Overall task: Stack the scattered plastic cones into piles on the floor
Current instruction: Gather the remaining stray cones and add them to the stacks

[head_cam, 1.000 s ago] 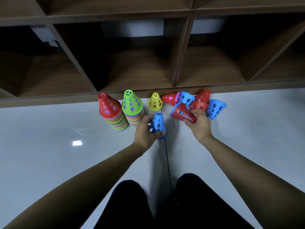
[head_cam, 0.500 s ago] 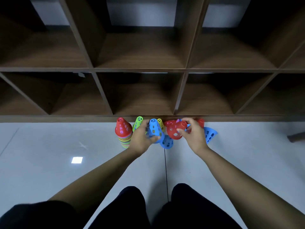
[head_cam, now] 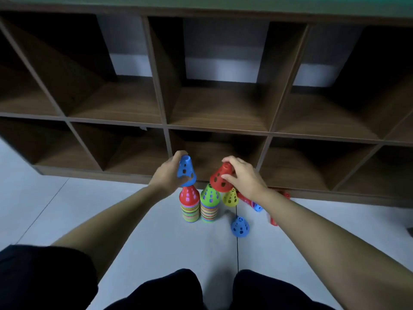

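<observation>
facing wooden shelving [head_cam: 214, 121], pale floor [head_cam: 138, 222]

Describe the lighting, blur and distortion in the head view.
Head view: dim and bluish; the shelf cubbies sink into shadow. Wide-angle bending bows the shelf boards. The blue cone in the left hand and the red cone in the right hand look slightly soft; no glare.

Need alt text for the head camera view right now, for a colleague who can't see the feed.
Seen from above, the left hand holds a blue cone over the red-topped pile, while the right hand holds a red cone over the green-topped pile. A yellow cone and a loose blue cone sit on the floor before empty wooden shelves.
</observation>
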